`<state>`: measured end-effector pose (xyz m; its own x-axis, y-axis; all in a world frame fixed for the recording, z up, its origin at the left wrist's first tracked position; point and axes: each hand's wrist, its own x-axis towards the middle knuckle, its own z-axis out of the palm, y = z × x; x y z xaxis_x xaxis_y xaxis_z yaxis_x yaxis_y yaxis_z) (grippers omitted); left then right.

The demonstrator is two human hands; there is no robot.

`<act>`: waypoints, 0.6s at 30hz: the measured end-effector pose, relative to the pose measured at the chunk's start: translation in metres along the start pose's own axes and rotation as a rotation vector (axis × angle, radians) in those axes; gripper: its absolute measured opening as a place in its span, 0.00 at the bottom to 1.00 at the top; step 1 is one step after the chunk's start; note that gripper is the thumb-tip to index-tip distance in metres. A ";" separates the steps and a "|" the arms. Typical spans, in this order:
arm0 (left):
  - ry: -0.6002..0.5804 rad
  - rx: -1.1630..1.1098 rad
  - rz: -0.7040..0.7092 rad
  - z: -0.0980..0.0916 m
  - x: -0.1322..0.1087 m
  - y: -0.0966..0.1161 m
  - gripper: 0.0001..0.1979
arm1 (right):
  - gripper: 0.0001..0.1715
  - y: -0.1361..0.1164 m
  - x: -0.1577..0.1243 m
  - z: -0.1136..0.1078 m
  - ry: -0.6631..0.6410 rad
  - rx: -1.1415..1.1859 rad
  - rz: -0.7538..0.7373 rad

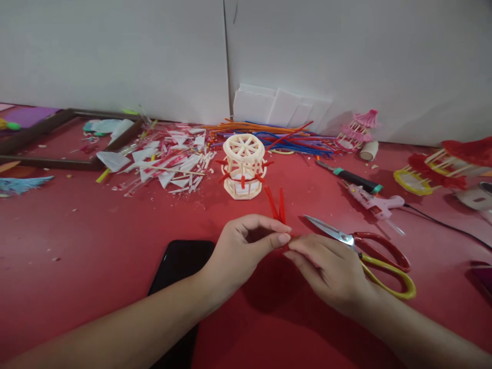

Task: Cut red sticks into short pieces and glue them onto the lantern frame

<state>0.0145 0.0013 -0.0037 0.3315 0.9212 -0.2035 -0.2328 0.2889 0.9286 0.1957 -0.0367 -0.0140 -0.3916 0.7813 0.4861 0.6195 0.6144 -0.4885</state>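
Observation:
My left hand (pixel 249 246) pinches thumb to forefinger near the middle of the table. Two red ends of what looks like a pipe cleaner (pixel 282 204) stick up just behind the fingertips. My right hand (pixel 326 264) is closed, its fingertips meeting those of the left; whatever they grip is hidden. Beyond the hands stands a cream-coloured round frame (pixel 244 147) of sticks, upright, with short red pieces jutting out around its middle. Beside my right hand lie scissors (pixel 348 237) with one red and one yellow handle, blades spread a little or closed, I cannot tell.
A black phone (pixel 184 264) lies under my left forearm. On the right are a pink glue gun (pixel 376 201), a dark cutter-like tool (pixel 355 179) and a red-and-yellow stick model (pixel 442 166). Behind lie paper scraps (pixel 169 159), coloured pipe cleaners (pixel 300 141) and a brown frame (pixel 49 161).

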 end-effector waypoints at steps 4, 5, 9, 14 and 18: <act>-0.013 -0.003 0.007 0.001 -0.001 0.000 0.05 | 0.06 -0.002 0.003 -0.001 0.020 0.002 -0.009; -0.015 -0.005 0.008 0.001 -0.001 0.000 0.05 | 0.06 -0.003 0.003 -0.001 0.029 0.008 -0.006; -0.031 -0.030 0.006 0.001 -0.002 0.000 0.05 | 0.05 -0.007 0.005 0.001 0.075 0.043 0.031; -0.040 -0.044 0.002 0.002 -0.003 0.001 0.05 | 0.07 -0.013 0.006 0.001 0.069 0.077 0.141; -0.042 -0.045 0.018 0.005 -0.004 0.002 0.05 | 0.08 -0.018 0.009 0.000 0.119 0.103 0.191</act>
<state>0.0176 -0.0028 0.0003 0.3645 0.9150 -0.1730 -0.2799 0.2848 0.9168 0.1813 -0.0403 -0.0009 -0.1872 0.8698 0.4565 0.5994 0.4693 -0.6485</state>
